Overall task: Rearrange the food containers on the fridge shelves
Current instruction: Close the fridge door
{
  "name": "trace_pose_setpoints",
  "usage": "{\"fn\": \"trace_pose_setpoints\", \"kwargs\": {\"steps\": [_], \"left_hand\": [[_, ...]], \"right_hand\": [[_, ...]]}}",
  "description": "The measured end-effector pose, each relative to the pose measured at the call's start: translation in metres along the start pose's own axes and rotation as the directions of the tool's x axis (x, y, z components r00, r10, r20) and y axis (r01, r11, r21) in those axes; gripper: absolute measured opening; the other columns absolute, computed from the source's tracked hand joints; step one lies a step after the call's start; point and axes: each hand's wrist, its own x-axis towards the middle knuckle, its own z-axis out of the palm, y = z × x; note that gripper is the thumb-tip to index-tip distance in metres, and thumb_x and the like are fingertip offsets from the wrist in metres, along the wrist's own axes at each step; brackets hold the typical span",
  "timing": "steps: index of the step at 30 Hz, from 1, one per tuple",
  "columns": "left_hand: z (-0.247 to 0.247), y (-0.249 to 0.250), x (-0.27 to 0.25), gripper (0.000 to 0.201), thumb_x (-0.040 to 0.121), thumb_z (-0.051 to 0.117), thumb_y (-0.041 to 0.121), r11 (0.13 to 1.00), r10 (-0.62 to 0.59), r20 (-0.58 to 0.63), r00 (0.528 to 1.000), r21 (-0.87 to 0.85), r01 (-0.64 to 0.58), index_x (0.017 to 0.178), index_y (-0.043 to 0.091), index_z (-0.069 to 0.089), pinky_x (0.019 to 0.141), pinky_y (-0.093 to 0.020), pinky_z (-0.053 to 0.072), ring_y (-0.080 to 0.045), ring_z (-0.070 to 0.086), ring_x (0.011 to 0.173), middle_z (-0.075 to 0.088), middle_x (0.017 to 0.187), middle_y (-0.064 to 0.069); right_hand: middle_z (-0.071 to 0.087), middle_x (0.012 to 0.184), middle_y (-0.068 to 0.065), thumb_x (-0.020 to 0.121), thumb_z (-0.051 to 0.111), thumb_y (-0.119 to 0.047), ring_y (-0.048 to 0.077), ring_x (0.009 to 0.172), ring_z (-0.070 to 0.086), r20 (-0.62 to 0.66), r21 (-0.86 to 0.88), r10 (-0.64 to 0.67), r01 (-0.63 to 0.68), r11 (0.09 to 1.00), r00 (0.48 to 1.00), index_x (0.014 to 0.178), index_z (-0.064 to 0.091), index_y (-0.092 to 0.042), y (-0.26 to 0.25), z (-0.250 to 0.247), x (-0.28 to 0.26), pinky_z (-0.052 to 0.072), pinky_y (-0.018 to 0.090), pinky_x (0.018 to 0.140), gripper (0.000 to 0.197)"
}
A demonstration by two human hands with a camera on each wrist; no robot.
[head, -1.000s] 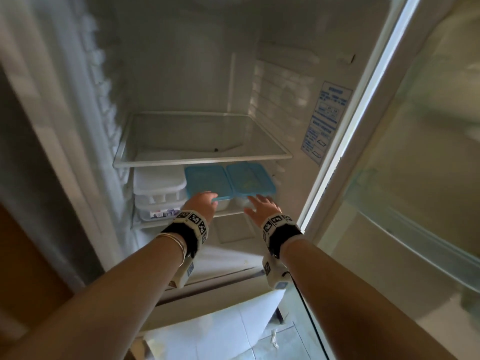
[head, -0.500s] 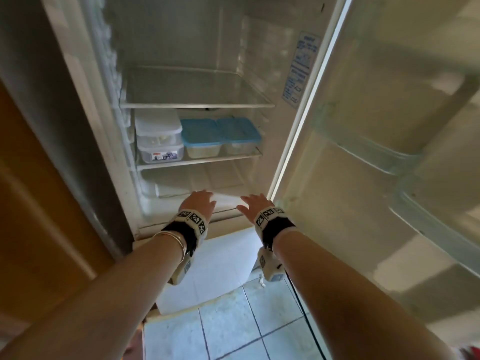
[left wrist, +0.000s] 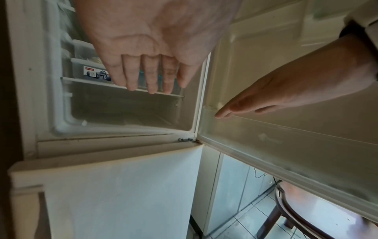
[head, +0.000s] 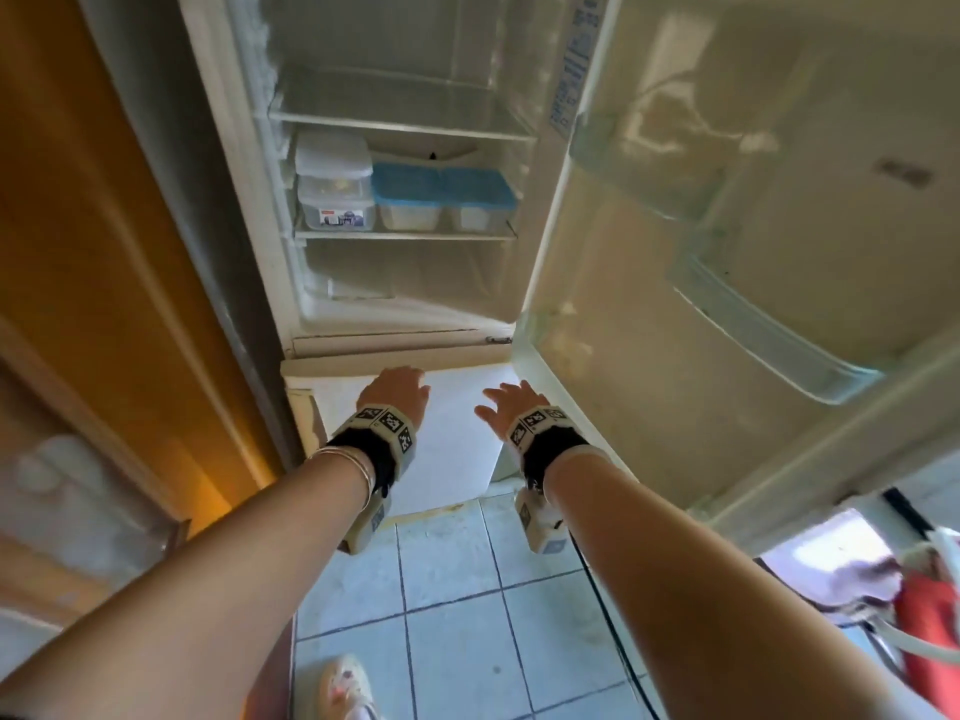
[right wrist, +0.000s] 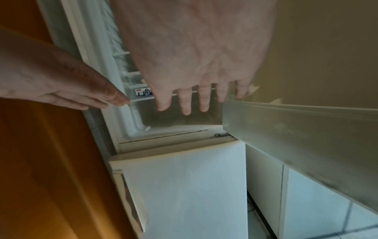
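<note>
Containers (head: 405, 194) blue-lidded and clear, shelved

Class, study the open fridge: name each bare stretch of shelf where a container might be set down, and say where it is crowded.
Free: the upper shelf is bare across its width; the compartment floor below the lower shelf is bare too. Crowded: the lower shelf is filled by the stacked clear containers at left and two blue-lidded containers beside them. Both hands are empty.
</note>
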Motion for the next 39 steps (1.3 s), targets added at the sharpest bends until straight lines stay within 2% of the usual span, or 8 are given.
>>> {"fn": "trace_pose_setpoints", "kwargs": {"steps": [11, 19, 23, 26, 29, 32, 37, 39], "left_hand": [[0.019, 0.032, -0.09, 0.045, 0.1, 0.031, 0.029, 0.998, 0.069, 0.059, 0.996, 0.007, -0.069, 0.142, 0.015, 0.039, 0.115, -0.036, 0.03, -0.022, 0.035, 0.139, 0.039, 0.151, -0.004], [0.016, 0.039, -0.116, 0.045, 0.1, 0.032, 0.027, 0.991, 0.119, 0.064, 0.991, 0.059, -0.123, 0.143, 0.016, 0.038, 0.114, -0.038, 0.033, -0.022, 0.036, 0.139, 0.04, 0.151, -0.003], [0.015, 0.053, -0.12, 0.045, 0.1, 0.032, 0.026, 0.984, 0.146, 0.074, 0.986, 0.089, -0.153, 0.143, 0.015, 0.039, 0.114, -0.037, 0.033, -0.023, 0.036, 0.139, 0.04, 0.15, -0.004], [0.015, 0.069, -0.122, 0.045, 0.1, 0.032, 0.026, 0.983, 0.161, 0.074, 0.984, 0.071, -0.167, 0.142, 0.015, 0.04, 0.114, -0.036, 0.033, -0.024, 0.037, 0.138, 0.04, 0.15, -0.005], [0.016, 0.082, -0.123, 0.044, 0.099, 0.034, 0.026, 0.981, 0.175, 0.062, 0.983, 0.07, -0.18, 0.141, 0.015, 0.042, 0.114, -0.036, 0.033, -0.025, 0.039, 0.137, 0.041, 0.149, -0.006], [0.015, 0.087, -0.122, 0.044, 0.099, 0.034, 0.027, 0.984, 0.164, 0.05, 0.985, 0.063, -0.167, 0.141, 0.015, 0.042, 0.115, -0.036, 0.033, -0.024, 0.038, 0.137, 0.041, 0.149, -0.006], [0.012, 0.085, -0.125, 0.044, 0.099, 0.034, 0.027, 0.988, 0.147, 0.018, 0.989, 0.038, -0.148, 0.142, 0.017, 0.04, 0.115, -0.035, 0.032, -0.023, 0.038, 0.138, 0.04, 0.15, -0.004], [0.012, 0.08, -0.128, 0.044, 0.099, 0.034, 0.026, 0.99, 0.137, 0.017, 0.99, 0.02, -0.138, 0.142, 0.016, 0.04, 0.115, -0.035, 0.031, -0.022, 0.038, 0.138, 0.04, 0.15, -0.004]], "right_hand": [[0.044, 0.145, 0.003, 0.096, 0.031, -0.042, 0.028, 0.136, 0.032, -0.082, 0.053, 0.075, -0.071, 0.996, 0.994, 0.137, 0.043, -0.024, 0.034, 0.033, -0.093, 0.029, 0.046, 0.11, 0.046], [0.044, 0.147, 0.009, 0.099, 0.037, -0.03, 0.026, 0.134, 0.043, -0.223, 0.275, 0.22, -0.155, 0.949, 0.95, 0.141, 0.041, -0.014, 0.076, 0.032, -0.163, 0.035, 0.036, 0.11, 0.045], [0.059, 0.128, 0.018, 0.097, 0.034, -0.017, 0.032, 0.117, 0.057, -0.211, 0.344, 0.399, -0.314, 0.885, 0.892, 0.122, 0.058, -0.006, 0.121, 0.023, -0.202, 0.045, 0.035, 0.094, 0.036], [0.059, 0.13, 0.019, 0.097, 0.036, -0.008, 0.032, 0.12, 0.057, -0.228, 0.419, 0.519, -0.398, 0.816, 0.824, 0.127, 0.054, 0.0, 0.152, 0.013, -0.231, 0.046, 0.037, 0.097, 0.036], [0.056, 0.131, 0.021, 0.094, 0.037, -0.008, 0.037, 0.121, 0.055, -0.285, 0.592, 0.71, -0.464, 0.659, 0.645, 0.131, 0.045, -0.002, 0.183, -0.002, -0.251, 0.044, 0.04, 0.099, 0.038], [0.053, 0.134, 0.02, 0.09, 0.045, -0.015, 0.035, 0.123, 0.051, -0.311, 0.822, 0.818, -0.296, 0.487, 0.484, 0.133, 0.037, -0.008, 0.207, -0.016, -0.254, 0.039, 0.035, 0.1, 0.045], [0.023, 0.156, 0.014, 0.09, 0.056, -0.019, 0.025, 0.144, 0.026, -0.352, 0.872, 0.724, -0.073, 0.484, 0.593, 0.15, 0.007, -0.005, 0.206, -0.036, -0.235, 0.02, 0.028, 0.116, 0.079], [0.025, 0.153, 0.017, 0.087, 0.059, -0.02, 0.026, 0.143, 0.026, -0.365, 0.901, 0.755, 0.002, 0.434, 0.545, 0.15, 0.009, -0.003, 0.199, -0.036, -0.228, 0.02, 0.029, 0.116, 0.082]]}}
